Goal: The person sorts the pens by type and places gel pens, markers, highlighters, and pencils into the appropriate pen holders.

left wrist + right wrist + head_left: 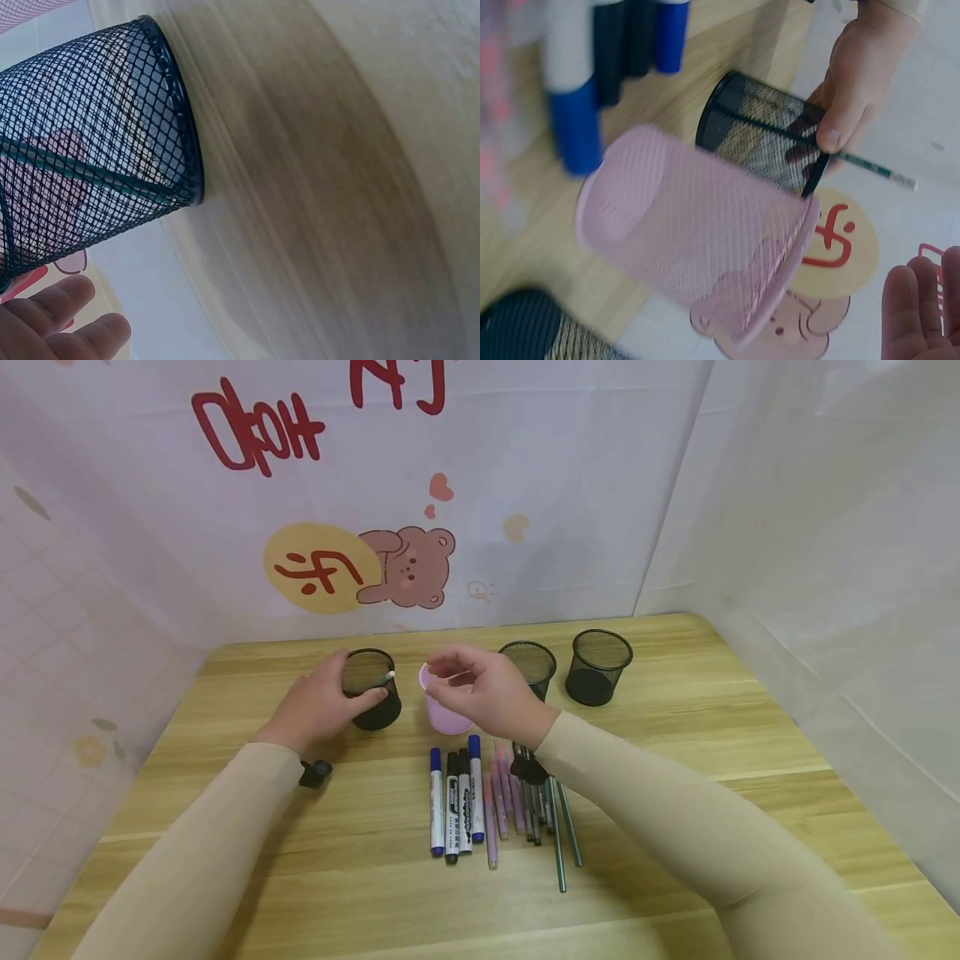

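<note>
At the left, my left hand [321, 700] grips a black mesh pen holder [377, 713] by its upper part, thumb at the near side of the rim. One green pencil [877, 172] leans inside that holder, its pale end sticking out past the rim beside the thumb. My right hand [491, 687] hovers over the pink mesh pen holder [448, 720], holding nothing, with fingers loosely bent and thumb apart. In the right wrist view its fingertips [904, 300] show beyond the pink rim. The pink holder stands just right of the black one.
Two more black mesh holders [592, 683] stand at the back right, one partly behind my right hand. In front lie blue and black markers [437, 802], pink pens [491, 827], dark pens [534, 814] and two green pencils [560, 852]. A white printed cloth [525, 568] hangs behind the table.
</note>
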`<state>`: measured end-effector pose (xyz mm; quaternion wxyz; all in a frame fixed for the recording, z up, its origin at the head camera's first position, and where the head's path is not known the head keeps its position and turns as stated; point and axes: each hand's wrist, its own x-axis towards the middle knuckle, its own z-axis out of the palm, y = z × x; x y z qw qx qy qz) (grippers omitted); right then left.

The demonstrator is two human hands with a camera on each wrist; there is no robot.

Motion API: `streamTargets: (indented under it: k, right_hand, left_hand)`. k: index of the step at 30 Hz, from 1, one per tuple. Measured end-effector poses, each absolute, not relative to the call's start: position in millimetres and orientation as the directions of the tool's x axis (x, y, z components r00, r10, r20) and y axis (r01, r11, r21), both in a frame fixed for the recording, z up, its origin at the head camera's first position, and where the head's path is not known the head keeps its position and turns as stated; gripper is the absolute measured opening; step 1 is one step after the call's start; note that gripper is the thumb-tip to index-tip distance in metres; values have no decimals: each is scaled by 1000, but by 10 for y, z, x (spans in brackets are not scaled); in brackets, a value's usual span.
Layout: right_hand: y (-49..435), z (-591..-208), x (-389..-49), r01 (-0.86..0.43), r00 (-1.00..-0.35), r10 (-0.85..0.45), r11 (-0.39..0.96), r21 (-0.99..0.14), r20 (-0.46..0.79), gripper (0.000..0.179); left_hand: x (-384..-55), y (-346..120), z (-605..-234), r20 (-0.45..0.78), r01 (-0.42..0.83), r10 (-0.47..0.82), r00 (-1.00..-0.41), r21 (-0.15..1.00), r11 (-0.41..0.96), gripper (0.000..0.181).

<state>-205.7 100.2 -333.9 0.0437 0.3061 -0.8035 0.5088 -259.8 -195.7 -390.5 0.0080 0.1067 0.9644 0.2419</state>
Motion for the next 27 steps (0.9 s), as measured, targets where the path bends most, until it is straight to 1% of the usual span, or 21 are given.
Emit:
streamTargets:
  k: [2,8,11,19,22,27]
  right_hand:
    - [1096,-3328,-2033,-541,-805,-459,310,-782,375,34]
    - [1396,-3357,-1981,-552,-802,-486,383,-741,346,39]
    - [1540,-3406,-1956,-563,-800,-497,430,-706,336,39]
    - [1894,-3574,-1916,-621,-769,-555,529,-578,319,43]
    - [2024,-3633,-1906,-623,-771,-559,562,-544,305,44]
    - [2207,-3720,-1887,-596,-791,-555,602,-532,258,44]
  left_hand:
    - [-2591,-1957,-3903,33,202,212,-977,464,862,103]
    - [-2569,-1958,-3884,23,201,214,-977,460,865,102]
    - [-2558,-1955,-3871,18,196,212,-977,460,866,101]
    - [-2555,-1937,-3883,34,199,208,-978,469,860,93]
    - [-2561,-1931,-3888,41,203,208,-977,467,861,93]
    - [-2575,-1938,-3894,40,202,207,-978,465,862,93]
